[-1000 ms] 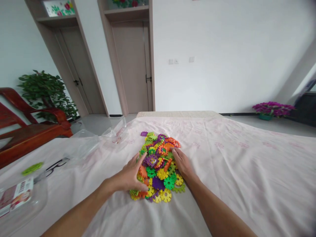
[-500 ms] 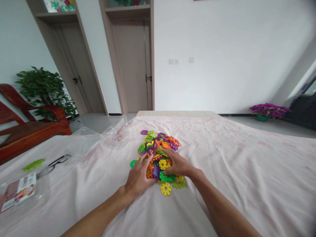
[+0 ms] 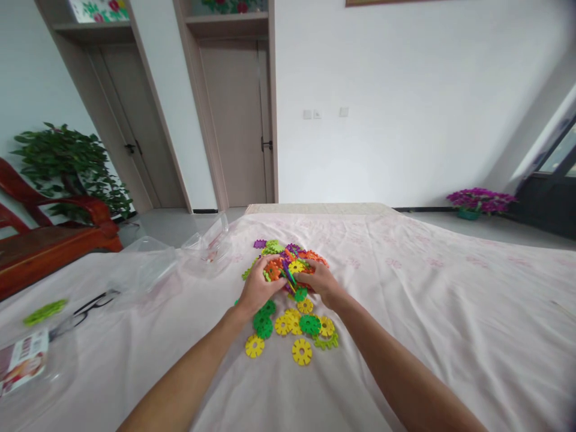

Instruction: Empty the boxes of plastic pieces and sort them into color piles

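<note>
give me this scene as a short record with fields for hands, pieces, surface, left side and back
left hand: curled around orange pieces, firmness of grip unclear
right hand: fingers bent at the pile, facing the left
nearer pieces: yellow pieces, green pieces, lying loose
surface: pale cloth, wrinkled
left side: glasses, labelled clear container
back: white wall, purple flowers

White wall [image 3: 405, 96], two taupe doors [image 3: 236, 126], grey floor [image 3: 168, 223]
</note>
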{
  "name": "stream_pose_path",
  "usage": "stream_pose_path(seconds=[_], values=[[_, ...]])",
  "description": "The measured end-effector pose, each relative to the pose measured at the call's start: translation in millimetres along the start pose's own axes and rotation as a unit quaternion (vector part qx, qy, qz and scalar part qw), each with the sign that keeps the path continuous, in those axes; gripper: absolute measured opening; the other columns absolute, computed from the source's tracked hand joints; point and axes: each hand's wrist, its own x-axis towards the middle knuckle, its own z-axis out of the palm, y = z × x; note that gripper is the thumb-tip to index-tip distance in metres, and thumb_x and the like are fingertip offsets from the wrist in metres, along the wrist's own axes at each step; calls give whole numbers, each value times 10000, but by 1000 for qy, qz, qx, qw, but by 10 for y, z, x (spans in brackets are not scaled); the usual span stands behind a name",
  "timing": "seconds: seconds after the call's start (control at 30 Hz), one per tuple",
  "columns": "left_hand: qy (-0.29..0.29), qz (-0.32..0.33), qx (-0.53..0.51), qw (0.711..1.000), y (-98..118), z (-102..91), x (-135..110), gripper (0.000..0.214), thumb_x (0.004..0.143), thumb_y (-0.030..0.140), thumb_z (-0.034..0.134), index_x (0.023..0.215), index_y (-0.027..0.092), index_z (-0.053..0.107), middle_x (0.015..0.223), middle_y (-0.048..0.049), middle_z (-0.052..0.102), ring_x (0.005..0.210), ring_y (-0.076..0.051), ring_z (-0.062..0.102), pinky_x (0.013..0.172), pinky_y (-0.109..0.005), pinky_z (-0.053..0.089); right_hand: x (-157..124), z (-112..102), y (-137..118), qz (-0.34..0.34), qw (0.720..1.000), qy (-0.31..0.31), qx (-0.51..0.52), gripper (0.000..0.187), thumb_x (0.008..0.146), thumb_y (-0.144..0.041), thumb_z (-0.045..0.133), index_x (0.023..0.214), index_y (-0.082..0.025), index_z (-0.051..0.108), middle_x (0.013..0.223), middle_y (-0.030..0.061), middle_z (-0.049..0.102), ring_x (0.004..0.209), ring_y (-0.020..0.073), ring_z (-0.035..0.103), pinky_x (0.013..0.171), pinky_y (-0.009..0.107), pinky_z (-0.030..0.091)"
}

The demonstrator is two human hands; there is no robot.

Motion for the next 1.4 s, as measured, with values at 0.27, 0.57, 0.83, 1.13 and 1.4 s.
stream_pose_path(seconds=[0.27,0.57,0.83,1.13,1.4], values=[[3,0,104,995,-265,-79,389,660,744,406,713,1338,193,520,1373,-134,504,1328,-279,437,1126,-429,333,468,-219,-188,-131,950,83,-269,363,912,-370,493,1198,-194,631,1203,107,657,1095,246,616,937,377,488],[27,-42,215,975,-677,-201,128,575,875,543,519,1348,216,515,1354,-114,561,1285,-264,494,1109,-434,348,759,-555,261,-106,896,30,-430,411,979,-423,373,1221,-255,660,1233,60,666,1142,256,586,978,359,417],[67,-45,134,988,-740,-136,153,459,875,488,543,1232,205,603,1308,-90,597,1250,-227,527,1098,-385,375,378,23,221,-137,912,7,-387,452,981,-517,351,1194,-264,659,1186,66,664,1099,240,567,967,364,394],[35,-45,-10,998,-542,-240,-68,409,932,479,437,1124,199,665,1189,-75,670,1156,-225,596,1053,-382,430,66,-121,204,-159,962,34,-220,584,982,-562,257,1060,-204,711,1032,72,712,992,242,627,906,363,468],[20,-69,78,994,-649,-210,425,570,968,494,237,1346,173,517,1429,-81,519,1356,-185,430,1143,-329,305,165,-453,568,-106,954,146,-240,548,963,-554,290,1161,-208,666,1230,97,659,1162,260,580,1027,406,413]])
